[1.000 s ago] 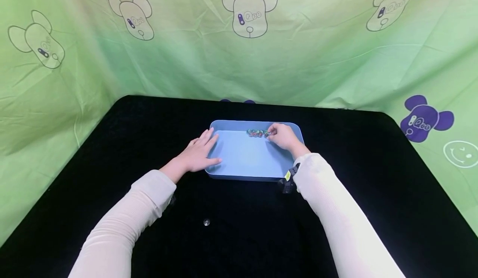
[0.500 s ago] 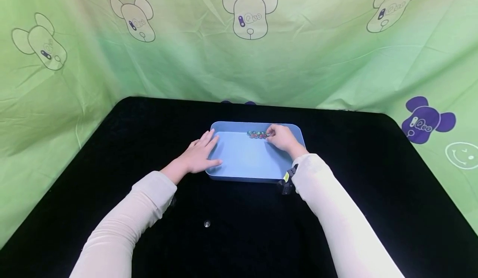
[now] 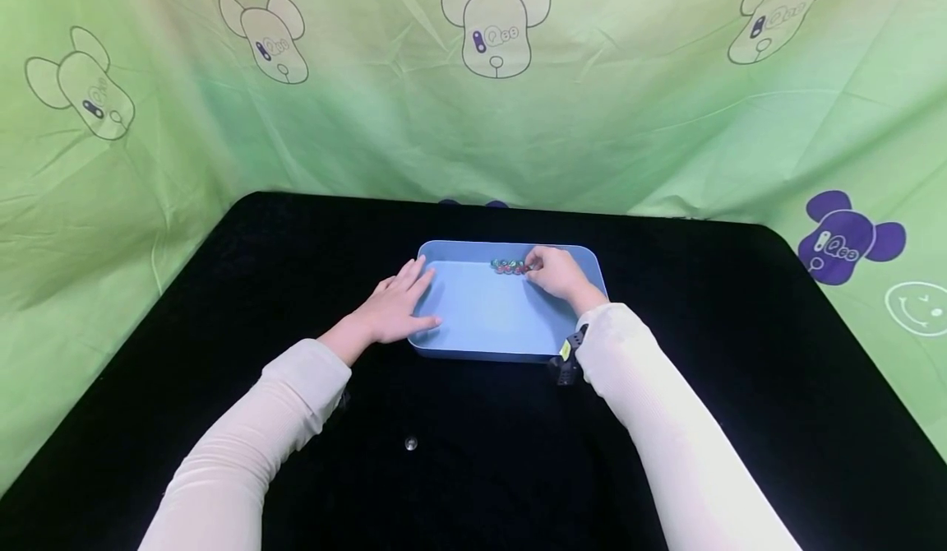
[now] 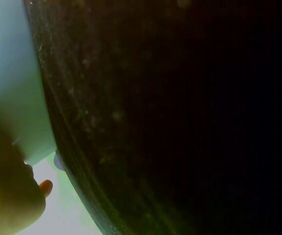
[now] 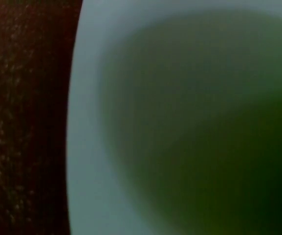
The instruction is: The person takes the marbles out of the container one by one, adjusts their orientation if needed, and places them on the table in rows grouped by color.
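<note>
I see the left hand [image 3: 392, 307], fingers spread, at the edge of the blue tray [image 3: 484, 312]. The right hand [image 3: 558, 271] curls at the marbles [image 3: 505, 266]; I can't tell whether it pinches one.

In the head view, the curled fingers of the right hand [image 3: 560, 274] hide the right end of the cluster of glass marbles [image 3: 506, 266], too small to count; whether they pinch one cannot be told. The left hand [image 3: 392, 306] covers part of the blue tray's [image 3: 488, 312] left rim. The right wrist view shows the tray only blurred and cropped.
</note>
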The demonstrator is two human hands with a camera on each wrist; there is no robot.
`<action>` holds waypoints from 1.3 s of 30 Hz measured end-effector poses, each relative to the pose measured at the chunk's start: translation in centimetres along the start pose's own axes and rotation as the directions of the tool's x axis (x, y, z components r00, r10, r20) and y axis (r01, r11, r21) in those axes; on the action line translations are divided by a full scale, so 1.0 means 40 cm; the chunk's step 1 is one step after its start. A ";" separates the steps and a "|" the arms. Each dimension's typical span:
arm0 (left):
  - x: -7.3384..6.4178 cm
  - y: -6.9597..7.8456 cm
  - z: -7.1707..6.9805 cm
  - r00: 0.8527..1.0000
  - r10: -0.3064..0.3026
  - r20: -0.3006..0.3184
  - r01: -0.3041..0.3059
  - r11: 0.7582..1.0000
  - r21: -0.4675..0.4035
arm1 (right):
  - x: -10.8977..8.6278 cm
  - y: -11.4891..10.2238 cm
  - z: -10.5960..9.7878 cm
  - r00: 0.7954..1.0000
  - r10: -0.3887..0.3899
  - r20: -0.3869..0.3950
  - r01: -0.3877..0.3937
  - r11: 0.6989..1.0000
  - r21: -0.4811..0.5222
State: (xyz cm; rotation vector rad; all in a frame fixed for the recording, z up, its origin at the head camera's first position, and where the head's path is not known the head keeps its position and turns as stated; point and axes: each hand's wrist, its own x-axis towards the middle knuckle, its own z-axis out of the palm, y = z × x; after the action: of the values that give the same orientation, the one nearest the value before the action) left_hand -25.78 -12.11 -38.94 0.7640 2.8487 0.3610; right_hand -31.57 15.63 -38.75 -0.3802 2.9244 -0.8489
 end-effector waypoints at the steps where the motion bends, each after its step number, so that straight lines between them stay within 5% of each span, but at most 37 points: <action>1: 0.000 0.000 0.000 1.000 -0.001 0.000 0.001 1.000 0.001 | 0.000 -0.001 0.000 1.000 -0.001 0.001 0.001 1.000 -0.002; 29: 0.000 -0.009 0.002 1.000 0.031 -0.008 -0.031 0.999 -0.033 | -0.005 -0.018 -0.005 1.000 0.004 0.014 -0.003 0.998 -0.066; 39: -0.001 0.000 -0.004 1.000 0.004 0.011 -0.004 1.000 0.017 | -0.005 -0.018 -0.003 1.000 0.004 0.023 -0.002 0.995 -0.095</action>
State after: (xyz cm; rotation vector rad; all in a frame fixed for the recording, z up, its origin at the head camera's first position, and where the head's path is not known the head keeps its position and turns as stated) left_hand -25.79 -12.14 -38.79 0.7723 2.8434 0.3328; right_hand -31.22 15.17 -38.26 -0.3897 2.9509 -0.7020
